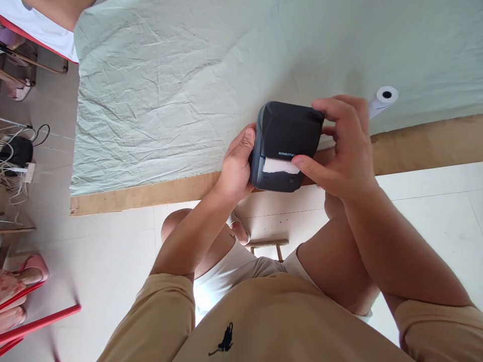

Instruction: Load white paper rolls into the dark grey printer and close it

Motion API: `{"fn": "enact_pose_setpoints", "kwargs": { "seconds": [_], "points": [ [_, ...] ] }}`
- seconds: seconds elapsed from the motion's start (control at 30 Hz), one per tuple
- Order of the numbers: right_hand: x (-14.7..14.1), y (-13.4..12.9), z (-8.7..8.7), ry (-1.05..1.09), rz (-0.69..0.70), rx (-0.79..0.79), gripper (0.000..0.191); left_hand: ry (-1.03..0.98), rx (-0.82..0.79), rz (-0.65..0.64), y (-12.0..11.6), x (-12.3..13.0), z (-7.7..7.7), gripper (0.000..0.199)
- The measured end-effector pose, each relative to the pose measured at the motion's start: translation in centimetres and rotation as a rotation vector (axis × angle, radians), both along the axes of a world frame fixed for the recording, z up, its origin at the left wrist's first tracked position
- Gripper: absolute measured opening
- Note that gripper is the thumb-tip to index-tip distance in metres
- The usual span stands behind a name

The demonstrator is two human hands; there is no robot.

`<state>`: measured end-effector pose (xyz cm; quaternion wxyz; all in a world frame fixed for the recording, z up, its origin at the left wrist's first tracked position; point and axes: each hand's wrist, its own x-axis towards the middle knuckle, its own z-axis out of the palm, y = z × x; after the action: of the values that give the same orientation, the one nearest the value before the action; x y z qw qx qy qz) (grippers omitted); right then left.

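Observation:
A black label printer (290,129) with a lid marked NIIMBOT is held up over the table's front edge. My left hand (238,163) grips its left side, thumb along the casing. On the other side, my right hand (345,143) has its fingertips on the far right corner of the lid, and its thumb presses the right end of the white paper strip (278,166) that sticks out of the slot. The lid looks closed. A white paper roll (387,95) with a dark core lies on the cloth beyond my right hand.
A pale green wrinkled cloth (162,95) covers the table, whose bare wooden edge (151,196) faces me. Another person's arm (60,12) reaches in at the top left. Cables (15,166) and red bars (41,322) are at the far left. A wooden stool (267,244) stands below.

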<state>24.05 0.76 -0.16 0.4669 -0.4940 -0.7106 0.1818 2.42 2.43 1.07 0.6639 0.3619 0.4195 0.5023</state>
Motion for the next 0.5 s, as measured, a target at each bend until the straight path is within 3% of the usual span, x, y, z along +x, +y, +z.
{"fn": "enact_pose_setpoints", "kwargs": {
  "seconds": [0.1,0.2,0.4,0.5],
  "points": [
    [-0.3,-0.3,0.0,0.000,-0.144,0.010,0.070,-0.002,-0.038,-0.029,0.2,0.2,0.0,0.052],
    [-1.7,-0.5,-0.1,0.145,-0.221,0.059,0.051,-0.041,-0.037,-0.090,0.2,0.1,0.0,0.059],
    [-3.9,0.4,0.3,0.413,-0.293,0.319,0.046,0.009,0.057,-0.136,-0.2,-0.4,-0.5,0.059],
    [-3.7,0.5,1.1,0.360,-0.267,0.284,0.035,0.026,0.052,-0.145,-0.2,-0.5,-0.3,0.057]
  ]
}}
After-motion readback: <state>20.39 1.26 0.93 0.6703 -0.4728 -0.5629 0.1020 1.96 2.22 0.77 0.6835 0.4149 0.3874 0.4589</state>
